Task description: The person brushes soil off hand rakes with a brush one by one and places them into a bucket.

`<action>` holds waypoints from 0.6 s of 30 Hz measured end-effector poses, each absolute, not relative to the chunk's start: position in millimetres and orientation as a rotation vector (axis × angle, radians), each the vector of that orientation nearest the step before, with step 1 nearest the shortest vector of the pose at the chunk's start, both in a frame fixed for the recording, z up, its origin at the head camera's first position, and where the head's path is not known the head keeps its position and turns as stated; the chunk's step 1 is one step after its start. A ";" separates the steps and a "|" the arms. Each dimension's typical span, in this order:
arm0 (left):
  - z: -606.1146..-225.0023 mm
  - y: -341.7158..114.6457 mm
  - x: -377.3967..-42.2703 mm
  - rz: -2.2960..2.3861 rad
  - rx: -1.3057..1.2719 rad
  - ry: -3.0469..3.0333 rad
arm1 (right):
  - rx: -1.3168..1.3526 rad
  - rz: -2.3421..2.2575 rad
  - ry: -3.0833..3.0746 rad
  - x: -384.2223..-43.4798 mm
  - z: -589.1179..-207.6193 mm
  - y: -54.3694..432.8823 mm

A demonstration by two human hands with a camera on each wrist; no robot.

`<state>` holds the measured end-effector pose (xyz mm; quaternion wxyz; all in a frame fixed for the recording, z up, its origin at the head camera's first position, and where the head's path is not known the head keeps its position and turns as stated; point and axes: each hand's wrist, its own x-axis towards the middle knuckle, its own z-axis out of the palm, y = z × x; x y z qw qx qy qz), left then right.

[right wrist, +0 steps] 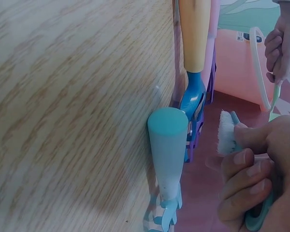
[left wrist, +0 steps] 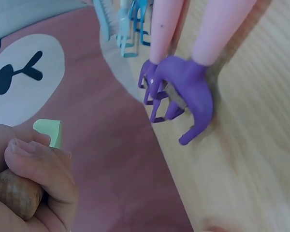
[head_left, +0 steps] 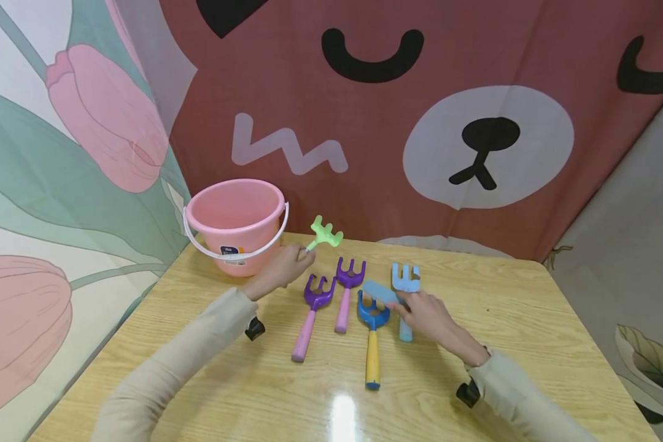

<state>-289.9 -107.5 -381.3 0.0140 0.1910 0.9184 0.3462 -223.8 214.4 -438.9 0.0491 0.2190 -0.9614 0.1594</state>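
Your left hand [head_left: 288, 265], nearer the pink bucket [head_left: 254, 239] at centre-left, grips a green rake [head_left: 323, 234] pointing to upper right; your right hand [head_left: 428, 314] holds a brush [head_left: 380, 292].

Clearance: table [head_left: 530, 331], far R & near ctr. betw. sleeves [head_left: 160, 371]. Obstr.: pink bucket [head_left: 254, 238], far L; L hand [head_left: 288, 267] w/ green fork [head_left: 325, 234], just R; ctr., purple forks [head_left: 305, 336], yellow-handled fork [head_left: 372, 356], lt.-blue fork [head_left: 406, 282] below R hand [head_left: 428, 314]; curtain [head_left: 364, 202] past far edge.

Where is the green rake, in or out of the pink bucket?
Out: in the head view, the left hand grips the green rake beside the pink bucket, clear of its rim.
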 end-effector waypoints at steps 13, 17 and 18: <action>-359.3 -119.7 -294.5 1.112 0.594 2.967 | 0.668 0.510 -2.959 -222.6 -436.5 212.7; -353.8 -124.4 -295.4 1.149 0.563 2.931 | 0.665 0.533 -2.965 -221.4 -434.9 213.1; -352.7 -125.3 -295.6 1.154 0.569 2.922 | 0.662 0.538 -2.965 -221.1 -434.3 213.3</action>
